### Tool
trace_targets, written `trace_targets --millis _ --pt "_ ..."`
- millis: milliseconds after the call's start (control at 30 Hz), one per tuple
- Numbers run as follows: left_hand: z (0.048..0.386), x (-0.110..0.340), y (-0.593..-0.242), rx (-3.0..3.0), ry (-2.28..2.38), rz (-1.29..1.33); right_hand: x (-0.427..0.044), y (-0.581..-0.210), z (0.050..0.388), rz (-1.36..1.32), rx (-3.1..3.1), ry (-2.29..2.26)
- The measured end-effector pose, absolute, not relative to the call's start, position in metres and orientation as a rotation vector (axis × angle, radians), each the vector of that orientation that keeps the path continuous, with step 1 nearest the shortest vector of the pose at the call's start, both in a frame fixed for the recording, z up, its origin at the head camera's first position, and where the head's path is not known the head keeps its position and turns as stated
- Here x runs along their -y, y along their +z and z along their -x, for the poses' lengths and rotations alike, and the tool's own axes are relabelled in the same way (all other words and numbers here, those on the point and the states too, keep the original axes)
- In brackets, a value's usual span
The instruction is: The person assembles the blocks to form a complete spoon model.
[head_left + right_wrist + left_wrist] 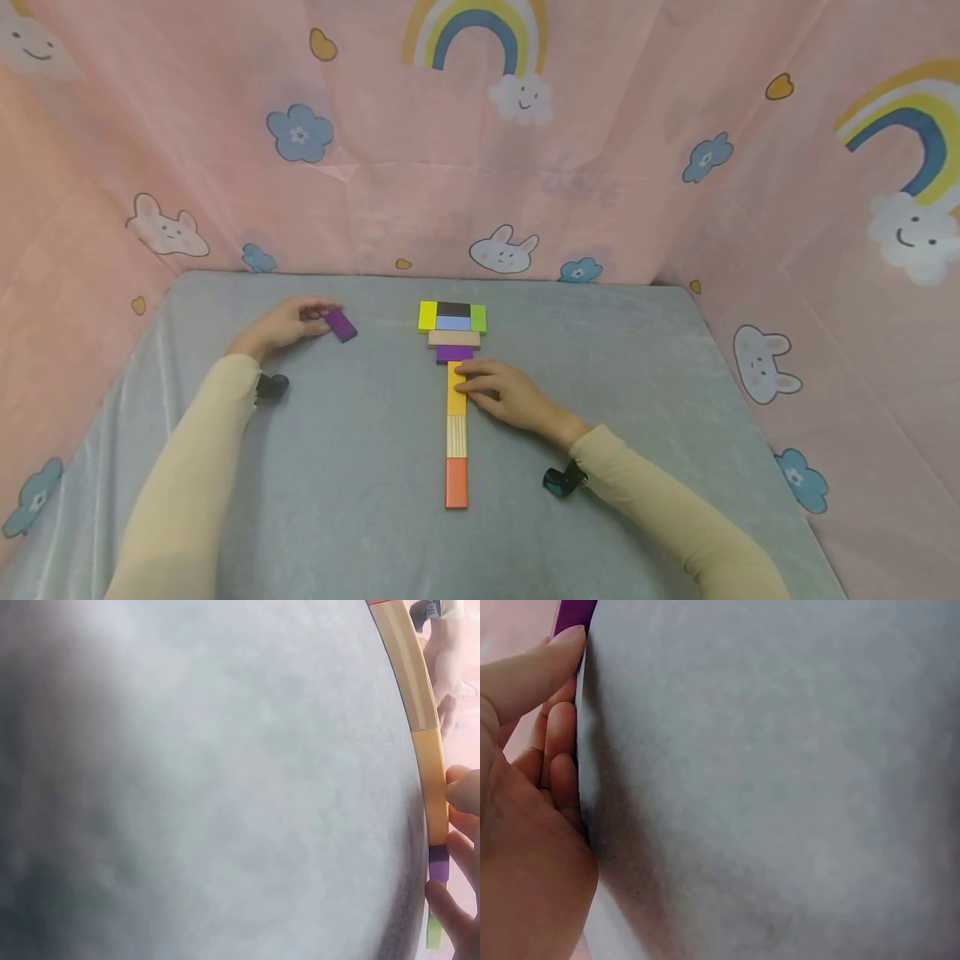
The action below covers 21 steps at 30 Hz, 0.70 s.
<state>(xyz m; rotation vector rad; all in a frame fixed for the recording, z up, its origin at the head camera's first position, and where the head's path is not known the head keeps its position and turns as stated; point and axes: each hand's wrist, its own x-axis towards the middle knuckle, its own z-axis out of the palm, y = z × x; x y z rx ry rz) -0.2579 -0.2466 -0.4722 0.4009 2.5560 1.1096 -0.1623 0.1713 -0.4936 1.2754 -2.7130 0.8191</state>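
At the left of the head view my left hand [287,323] pinches a purple block [341,325] between thumb and fingers. Part of that purple block [574,613] shows at the top of the left wrist view. My right hand [517,400] rests its fingertips on the yellow-orange block [456,402] in the middle column. Below that block lie a striped wood-coloured block [457,437] and an orange-red block [457,483]. Above it sit another purple block [452,354] and a tan block [453,338].
At the column's top, a yellow block [427,317] and a green block [478,318] flank a black block [453,308] and a blue block [453,322]. The grey cloth-covered table [337,483] meets a pink patterned curtain [420,183] behind and at the sides.
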Motion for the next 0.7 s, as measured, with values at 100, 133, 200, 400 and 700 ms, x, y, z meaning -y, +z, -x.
trace_targets --millis 100,133,200,400,700 --pt "0.2586 0.246 -0.4725 -2.551 1.114 -0.362 -0.1716 -0.4936 0.1623 -1.271 2.718 0.822" --pt "0.2589 0.2461 -0.4726 -2.552 1.113 -0.355 -0.1716 -0.4936 0.1623 -1.269 2.72 0.821" --pt "0.2595 0.246 -0.473 -2.553 1.119 -0.327 -0.1714 -0.4936 0.1625 -1.268 2.719 0.822" --pt "0.2593 0.2446 -0.4732 -2.573 1.117 -0.285 -0.1705 -0.4939 0.1632 -1.275 2.717 0.807" --pt "0.2621 0.2387 -0.4698 -2.639 1.113 -0.269 -0.1711 -0.4939 0.1629 -1.258 2.728 0.811"
